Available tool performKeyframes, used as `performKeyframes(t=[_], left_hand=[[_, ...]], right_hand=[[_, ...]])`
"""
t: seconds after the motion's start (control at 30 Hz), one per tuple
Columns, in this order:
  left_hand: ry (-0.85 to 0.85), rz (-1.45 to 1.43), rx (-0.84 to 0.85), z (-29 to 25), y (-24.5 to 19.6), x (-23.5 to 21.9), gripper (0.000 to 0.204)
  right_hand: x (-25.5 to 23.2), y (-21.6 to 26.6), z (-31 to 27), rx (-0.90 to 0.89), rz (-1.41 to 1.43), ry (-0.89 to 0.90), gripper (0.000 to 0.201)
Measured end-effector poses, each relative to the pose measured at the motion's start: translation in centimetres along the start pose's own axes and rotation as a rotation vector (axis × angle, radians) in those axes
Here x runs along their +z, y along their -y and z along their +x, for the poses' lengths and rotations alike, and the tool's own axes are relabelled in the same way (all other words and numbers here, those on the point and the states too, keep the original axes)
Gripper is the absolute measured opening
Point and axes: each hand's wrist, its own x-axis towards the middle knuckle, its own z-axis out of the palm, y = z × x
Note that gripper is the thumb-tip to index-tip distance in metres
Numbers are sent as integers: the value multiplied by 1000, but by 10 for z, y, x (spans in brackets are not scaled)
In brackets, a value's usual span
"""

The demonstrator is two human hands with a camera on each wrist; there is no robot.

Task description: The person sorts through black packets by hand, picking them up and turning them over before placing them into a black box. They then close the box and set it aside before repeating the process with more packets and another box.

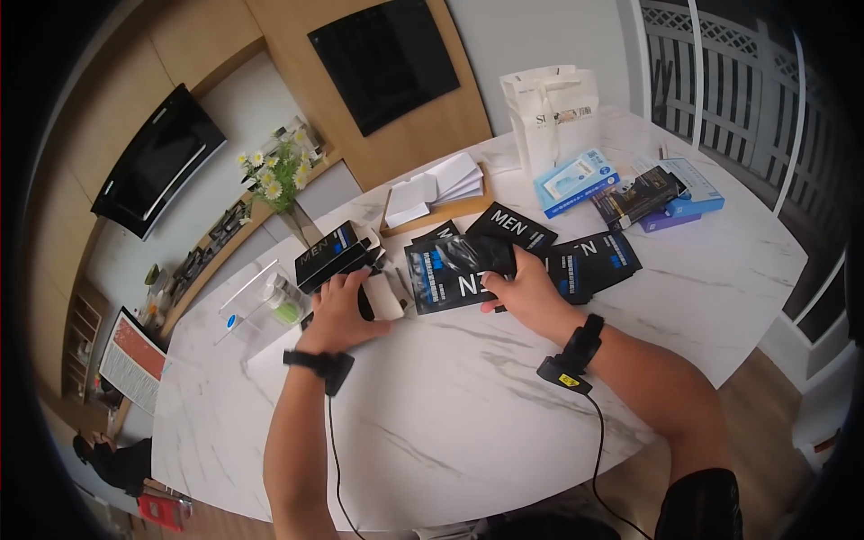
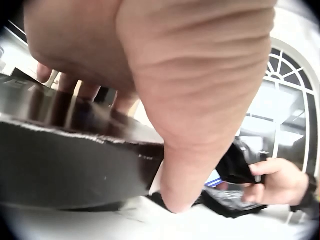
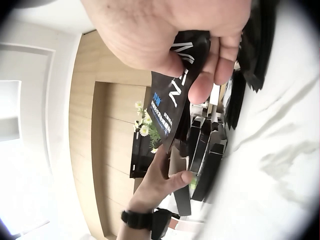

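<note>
In the right hand (image 1: 538, 292), black foil sachets lettered MEN (image 3: 167, 107) are pinched between thumb and fingers. They stand over the table close to the left hand (image 1: 337, 310). That hand holds a black box (image 2: 75, 170), its fingers lying across the top and the thumb at the end. A pale flap (image 1: 387, 295) shows beside the thumb; much of this box is hidden under the palm in the head view. Just beyond it lies a second black MEN box (image 1: 326, 257). More black sachets (image 1: 616, 256) are spread behind and right of the right hand.
Left of the boxes, a clear container (image 1: 286, 304) with a green-based item stands near a flower vase (image 1: 301, 220). Behind are a wooden tray (image 1: 477, 202) with white papers, a white paper bag (image 1: 544, 112) and blue boxes (image 1: 697, 187). A person (image 1: 121, 463) is at far left.
</note>
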Motion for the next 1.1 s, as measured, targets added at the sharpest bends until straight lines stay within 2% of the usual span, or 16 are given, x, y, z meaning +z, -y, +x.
performKeyframes(t=[0.03, 0.17, 0.33, 0.5, 0.6, 0.7, 0.73, 0.8, 0.83, 0.9, 0.97, 1.0, 1.03, 1.1], left_hand=[[-77, -114, 50, -15, -13, -3, 113], [-250, -301, 338, -63, -36, -3, 117], [-306, -241, 316, -85, -42, -3, 123], [-402, -170, 294, -88, -42, -1, 126], [-255, -108, 273, -93, -39, 0, 121], [-100, -50, 295, -101, -32, 21, 109], [-68, -66, 296, -102, -31, 30, 110], [-40, -55, 328, -103, -27, 34, 115], [-91, 52, 350, -106, -26, 34, 118], [-123, -56, 364, -111, -34, 14, 118], [-90, -505, 377, -114, -49, -7, 117], [-63, -674, 393, -117, -58, -3, 118], [-35, -848, 451, -121, -69, -3, 113], [221, -1000, 390, -128, -84, -6, 102]], right_hand=[[1, 3, -1, 6, 15, 13, 34], [10, 30, -14, 50, 118, 98, 30], [28, 52, -28, 86, 131, 219, 30], [31, 39, -28, 73, 32, 209, 34], [17, 34, -18, 109, -72, 232, 31], [-3, 48, -7, 177, -235, 461, 28], [-5, 53, -7, 217, -264, 485, 27], [-12, 61, -8, 288, -425, 547, 24], [-10, 68, -11, 326, -441, 601, 23], [-8, 75, -19, 338, -545, 668, 25], [14, 93, -32, 335, -764, 703, 29], [24, 103, -37, 277, -861, 806, 37], [26, 103, -44, 5, -939, 873, 38], [41, 114, -60, 35, -976, 933, 39]])
